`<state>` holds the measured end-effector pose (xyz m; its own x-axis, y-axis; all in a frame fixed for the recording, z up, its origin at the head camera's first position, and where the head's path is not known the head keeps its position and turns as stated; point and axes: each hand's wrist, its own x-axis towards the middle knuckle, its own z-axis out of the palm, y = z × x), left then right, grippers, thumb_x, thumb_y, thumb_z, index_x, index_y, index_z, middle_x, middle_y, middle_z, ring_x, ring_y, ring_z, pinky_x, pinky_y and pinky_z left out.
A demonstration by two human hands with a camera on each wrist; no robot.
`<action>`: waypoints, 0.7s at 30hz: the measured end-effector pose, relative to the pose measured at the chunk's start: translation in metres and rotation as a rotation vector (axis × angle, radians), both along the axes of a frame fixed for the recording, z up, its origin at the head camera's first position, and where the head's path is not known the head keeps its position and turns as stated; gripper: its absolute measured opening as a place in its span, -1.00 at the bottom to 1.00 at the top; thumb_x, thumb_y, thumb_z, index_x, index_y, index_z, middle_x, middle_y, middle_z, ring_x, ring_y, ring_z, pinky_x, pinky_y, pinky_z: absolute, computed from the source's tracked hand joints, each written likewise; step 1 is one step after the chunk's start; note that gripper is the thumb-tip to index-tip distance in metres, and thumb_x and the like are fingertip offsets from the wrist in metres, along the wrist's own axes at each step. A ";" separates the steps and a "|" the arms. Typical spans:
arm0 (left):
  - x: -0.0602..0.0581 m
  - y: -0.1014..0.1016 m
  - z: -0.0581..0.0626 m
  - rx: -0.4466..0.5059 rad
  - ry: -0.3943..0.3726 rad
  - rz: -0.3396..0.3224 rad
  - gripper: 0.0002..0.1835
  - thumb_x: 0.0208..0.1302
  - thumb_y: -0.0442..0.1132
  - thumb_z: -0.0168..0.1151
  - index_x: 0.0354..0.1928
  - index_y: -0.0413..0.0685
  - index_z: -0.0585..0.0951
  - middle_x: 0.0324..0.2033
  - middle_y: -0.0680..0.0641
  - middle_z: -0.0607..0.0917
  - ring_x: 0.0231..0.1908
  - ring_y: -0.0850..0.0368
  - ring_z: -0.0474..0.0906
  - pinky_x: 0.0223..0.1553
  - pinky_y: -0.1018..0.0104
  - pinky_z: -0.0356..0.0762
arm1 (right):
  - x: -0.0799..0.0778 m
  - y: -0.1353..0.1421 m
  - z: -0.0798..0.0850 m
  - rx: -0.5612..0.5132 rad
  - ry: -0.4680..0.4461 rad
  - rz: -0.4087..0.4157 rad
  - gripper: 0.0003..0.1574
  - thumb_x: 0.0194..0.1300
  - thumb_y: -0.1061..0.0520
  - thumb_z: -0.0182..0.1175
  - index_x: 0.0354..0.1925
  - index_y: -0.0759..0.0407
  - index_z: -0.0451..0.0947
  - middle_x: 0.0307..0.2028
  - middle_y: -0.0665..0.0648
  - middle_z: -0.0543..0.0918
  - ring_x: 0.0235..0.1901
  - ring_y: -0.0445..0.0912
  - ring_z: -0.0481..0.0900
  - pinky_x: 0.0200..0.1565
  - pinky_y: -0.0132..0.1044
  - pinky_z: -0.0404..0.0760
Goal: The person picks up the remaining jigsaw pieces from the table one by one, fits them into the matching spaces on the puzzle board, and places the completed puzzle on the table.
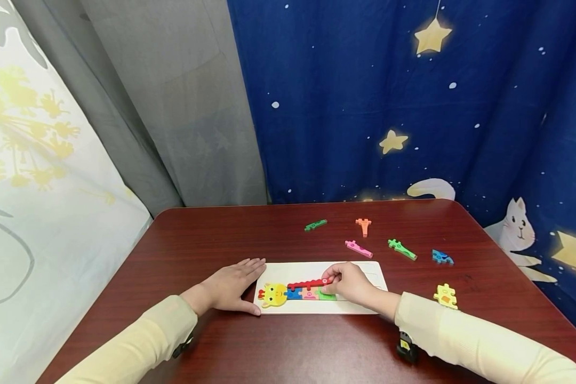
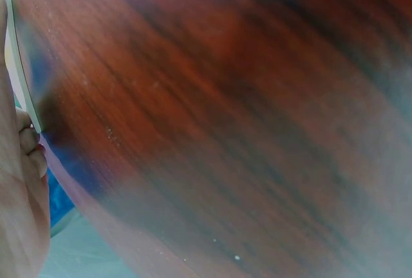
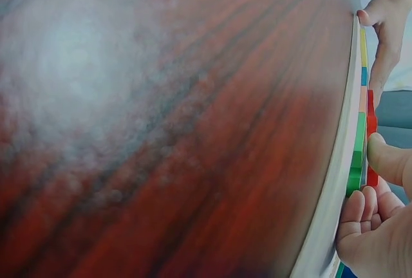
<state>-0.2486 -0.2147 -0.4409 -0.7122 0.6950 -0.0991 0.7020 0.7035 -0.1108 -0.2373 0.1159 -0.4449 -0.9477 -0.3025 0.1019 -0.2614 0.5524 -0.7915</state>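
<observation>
A white puzzle board [image 1: 278,271] lies on the table, carrying a yellow giraffe-head piece [image 1: 274,295] at its left. Right of the head run a blue piece [image 1: 294,294], a pink piece [image 1: 310,294] and a green piece [image 1: 326,295]. My right hand [image 1: 352,282] pinches a long red puzzle piece [image 1: 307,285] between thumb and fingers, along the upper edge of that row. In the right wrist view the red piece [image 3: 372,123] stands above the green one. My left hand [image 1: 235,285] lies with fingers extended at the board's left edge.
Loose pieces lie behind and right of the board: dark green [image 1: 315,225], orange [image 1: 364,226], pink [image 1: 359,248], light green [image 1: 402,249], blue [image 1: 442,257] and yellow [image 1: 445,296]. The yellow one sits close behind the right sleeve [image 1: 437,320]. Curtains [image 1: 341,106] hang beyond the table.
</observation>
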 end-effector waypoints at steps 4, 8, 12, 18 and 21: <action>0.000 0.000 0.001 -0.001 -0.003 0.002 0.26 -0.01 0.70 -0.28 0.51 -0.14 0.08 0.49 -0.09 0.07 0.46 0.04 -0.05 0.42 0.17 -0.04 | -0.001 0.001 -0.001 0.005 0.002 0.004 -0.78 -0.07 0.25 0.54 -0.42 0.16 0.67 -0.58 -0.04 0.50 -0.54 -0.16 0.40 -0.47 -0.37 0.39; 0.001 0.001 0.001 -0.002 -0.007 0.006 0.26 -0.01 0.71 -0.27 0.51 -0.13 0.08 0.49 -0.09 0.07 0.46 0.05 -0.04 0.42 0.17 -0.04 | -0.002 0.001 -0.001 0.013 -0.006 0.013 -0.78 -0.07 0.24 0.54 -0.41 0.16 0.68 -0.58 -0.04 0.50 -0.54 -0.16 0.41 -0.46 -0.36 0.40; 0.002 0.001 0.002 0.001 -0.014 0.015 0.26 -0.02 0.70 -0.26 0.51 -0.12 0.08 0.49 -0.08 0.07 0.46 0.06 -0.05 0.42 0.18 -0.05 | -0.004 0.001 -0.001 0.015 -0.012 0.026 -0.78 -0.07 0.24 0.55 -0.41 0.16 0.68 -0.58 -0.05 0.51 -0.54 -0.17 0.41 -0.45 -0.36 0.41; 0.003 0.001 0.002 0.015 -0.025 0.019 0.25 -0.01 0.69 -0.23 0.51 -0.12 0.08 0.49 -0.08 0.07 0.46 0.05 -0.04 0.41 0.16 -0.03 | -0.005 0.002 -0.001 0.007 -0.035 0.041 -0.76 -0.09 0.24 0.55 -0.41 0.17 0.68 -0.58 -0.05 0.51 -0.53 -0.17 0.39 -0.44 -0.36 0.39; 0.003 0.002 0.003 0.016 -0.025 0.014 0.24 0.00 0.69 -0.22 0.51 -0.13 0.08 0.49 -0.09 0.07 0.46 0.04 -0.04 0.41 0.16 -0.03 | -0.005 0.003 0.000 0.006 -0.062 0.038 -0.75 -0.09 0.23 0.56 -0.41 0.16 0.68 -0.58 -0.04 0.48 -0.52 -0.16 0.38 -0.43 -0.35 0.36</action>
